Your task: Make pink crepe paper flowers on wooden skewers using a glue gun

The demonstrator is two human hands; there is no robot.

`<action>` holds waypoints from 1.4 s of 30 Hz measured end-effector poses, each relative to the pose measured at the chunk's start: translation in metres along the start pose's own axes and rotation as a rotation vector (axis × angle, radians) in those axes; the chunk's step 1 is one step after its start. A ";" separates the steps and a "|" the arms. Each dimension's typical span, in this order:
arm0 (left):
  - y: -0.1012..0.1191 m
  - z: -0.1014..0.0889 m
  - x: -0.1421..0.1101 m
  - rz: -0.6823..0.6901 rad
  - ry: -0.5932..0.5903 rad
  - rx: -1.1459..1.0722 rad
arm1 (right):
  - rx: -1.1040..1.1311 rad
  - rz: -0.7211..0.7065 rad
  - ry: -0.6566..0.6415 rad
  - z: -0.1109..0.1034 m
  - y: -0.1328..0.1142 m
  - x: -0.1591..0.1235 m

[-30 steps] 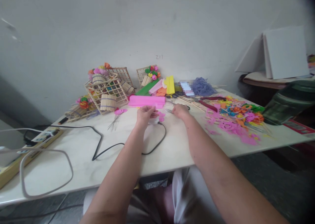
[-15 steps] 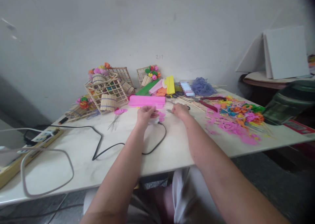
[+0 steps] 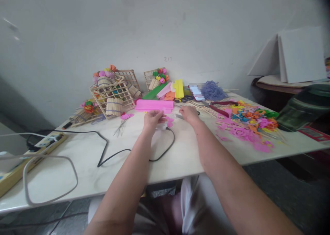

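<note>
My left hand point(image 3: 154, 119) is closed, thumb and fingertips pinched together over the table. Whatever is in the pinch is too small to make out. Small pink paper pieces point(image 3: 169, 121) lie just right of its fingertips. Below it is a white device point(image 3: 162, 126) with a black cord, mostly covered by the hand. My right hand point(image 3: 190, 115) is closed a short way to the right, and a thin silvery piece point(image 3: 177, 116) sticks out from its fingers toward the left. Behind that hand shows a black loop point(image 3: 198, 113), perhaps a scissors handle. A folded pink paper sheet point(image 3: 154, 105) lies beyond both hands.
Stick frames with paper flowers point(image 3: 113, 97) stand at back left. Wire-stemmed pink petals point(image 3: 127, 116) lie nearer. Red-handled pliers point(image 3: 219, 110), purple yarn point(image 3: 213, 90) and colourful paper scraps point(image 3: 247, 125) are right. A green bottle point(image 3: 301, 107) stands far right; a power strip point(image 3: 43, 149) lies left.
The right hand has turned slightly, with its fingers shifted a little to the left. The left hand stays nearly still, and the view has shifted very slightly.
</note>
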State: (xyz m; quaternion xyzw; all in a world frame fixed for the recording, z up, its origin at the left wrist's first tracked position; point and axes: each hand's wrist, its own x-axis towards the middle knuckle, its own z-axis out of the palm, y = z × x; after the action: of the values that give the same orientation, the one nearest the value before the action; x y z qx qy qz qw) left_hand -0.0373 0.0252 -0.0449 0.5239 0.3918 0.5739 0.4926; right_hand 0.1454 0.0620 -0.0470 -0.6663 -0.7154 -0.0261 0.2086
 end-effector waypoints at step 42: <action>-0.001 0.006 -0.006 0.042 -0.217 0.168 | 1.480 -0.067 -0.340 -0.011 -0.018 -0.011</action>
State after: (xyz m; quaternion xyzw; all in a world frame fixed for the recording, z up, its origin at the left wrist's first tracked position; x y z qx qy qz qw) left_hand -0.0320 0.0195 -0.0459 0.6303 0.3721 0.4891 0.4743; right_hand 0.1315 0.0467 -0.0363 -0.3253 -0.5886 0.5572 0.4871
